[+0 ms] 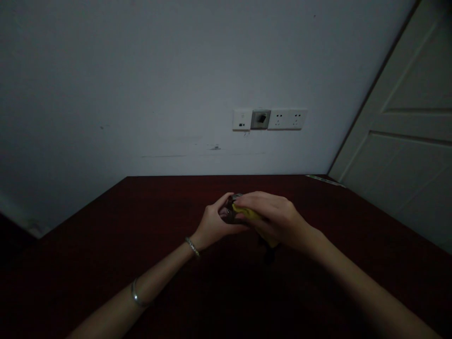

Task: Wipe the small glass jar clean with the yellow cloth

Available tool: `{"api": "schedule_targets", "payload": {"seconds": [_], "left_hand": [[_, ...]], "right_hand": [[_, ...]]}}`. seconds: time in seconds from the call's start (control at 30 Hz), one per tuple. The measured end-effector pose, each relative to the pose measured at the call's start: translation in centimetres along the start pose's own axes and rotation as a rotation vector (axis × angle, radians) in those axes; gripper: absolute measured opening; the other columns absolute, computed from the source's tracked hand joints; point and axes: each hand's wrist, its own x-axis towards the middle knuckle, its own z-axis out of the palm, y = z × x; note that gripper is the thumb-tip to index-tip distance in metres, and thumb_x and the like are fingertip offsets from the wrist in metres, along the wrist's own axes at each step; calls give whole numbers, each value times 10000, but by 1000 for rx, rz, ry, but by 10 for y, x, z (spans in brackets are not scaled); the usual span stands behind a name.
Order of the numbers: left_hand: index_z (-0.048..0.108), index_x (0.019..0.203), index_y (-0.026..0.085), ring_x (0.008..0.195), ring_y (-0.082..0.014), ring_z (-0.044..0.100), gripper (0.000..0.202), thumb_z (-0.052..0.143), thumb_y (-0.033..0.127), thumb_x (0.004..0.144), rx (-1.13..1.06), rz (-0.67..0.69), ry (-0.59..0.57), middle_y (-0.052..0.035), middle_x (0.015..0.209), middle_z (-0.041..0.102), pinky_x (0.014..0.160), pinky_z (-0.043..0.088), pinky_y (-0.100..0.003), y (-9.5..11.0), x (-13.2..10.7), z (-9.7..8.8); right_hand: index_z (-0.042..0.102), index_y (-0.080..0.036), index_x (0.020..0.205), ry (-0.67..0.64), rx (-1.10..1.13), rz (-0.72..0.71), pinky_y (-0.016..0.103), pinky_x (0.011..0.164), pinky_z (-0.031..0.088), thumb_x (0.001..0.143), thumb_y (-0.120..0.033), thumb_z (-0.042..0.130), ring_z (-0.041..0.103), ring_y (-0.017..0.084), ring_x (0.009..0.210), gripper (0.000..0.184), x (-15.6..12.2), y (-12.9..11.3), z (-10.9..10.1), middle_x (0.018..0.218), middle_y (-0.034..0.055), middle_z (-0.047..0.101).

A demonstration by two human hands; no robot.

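Note:
Both hands meet above the middle of a dark red-brown table [106, 245]. My left hand [213, 223] is closed around a small dark object [231, 212], which is mostly hidden by the fingers. My right hand [275, 216] presses a yellow cloth [247, 213] onto the top of that object, with its fingers curled over the cloth. The room is dim, and I cannot make out what the dark object is. Two silver bracelets sit on my left arm, one at the wrist [192, 246] and one further up the forearm.
A white wall rises behind the table, with a row of sockets and a switch plate [269, 119]. A pale panelled door [406, 136] stands at the right. A thin light strip [325, 180] lies at the table's far right corner.

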Motion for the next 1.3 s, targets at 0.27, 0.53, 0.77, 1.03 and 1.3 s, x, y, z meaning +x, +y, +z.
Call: {"api": "schedule_targets", "payload": {"seconds": [0.27, 0.53, 0.77, 1.03, 1.3], "left_hand": [[527, 1215, 185, 950, -252, 642, 808, 847, 350, 492, 247, 120, -36, -76, 1045, 681, 872, 519, -387, 13, -3, 3], [526, 1208, 180, 985, -256, 640, 785, 833, 287, 493, 246, 49, 30, -80, 1094, 680, 883, 517, -373, 13, 0, 0], [519, 1184, 135, 967, -267, 655, 776, 828, 202, 475, -131, -122, 83, -134, 1110, 670, 829, 543, -368, 5, 7, -2], [514, 1162, 114, 883, -227, 680, 746, 842, 188, 497, -336, -237, 84, -149, 1102, 659, 807, 546, -361, 2, 6, -3], [558, 1139, 118, 934, -244, 663, 745, 865, 167, 462, -458, -275, -25, -148, 1109, 659, 808, 531, -346, 8, 1, 6]], "right_hand": [[605, -108, 1081, -41, -279, -81, 432, 885, 503, 879, -136, 531, 638, 239, 981, 217, 3, 2, 0, 1031, 125, 696], [625, -137, 960, -156, -157, -39, 380, 826, 505, 913, -166, 466, 615, 206, 917, 168, 11, -10, 3, 963, 102, 687], [600, -107, 1024, -162, -16, -20, 360, 787, 494, 931, -178, 446, 596, 197, 870, 194, 13, -19, 5, 922, 107, 671], [599, -170, 1056, 144, -44, 125, 346, 804, 513, 880, -171, 546, 625, 188, 913, 184, 3, 4, -11, 966, 82, 685], [648, -219, 997, 386, 133, 462, 292, 773, 533, 850, -236, 592, 680, 167, 860, 158, -4, 19, 5, 958, 27, 720]]}}
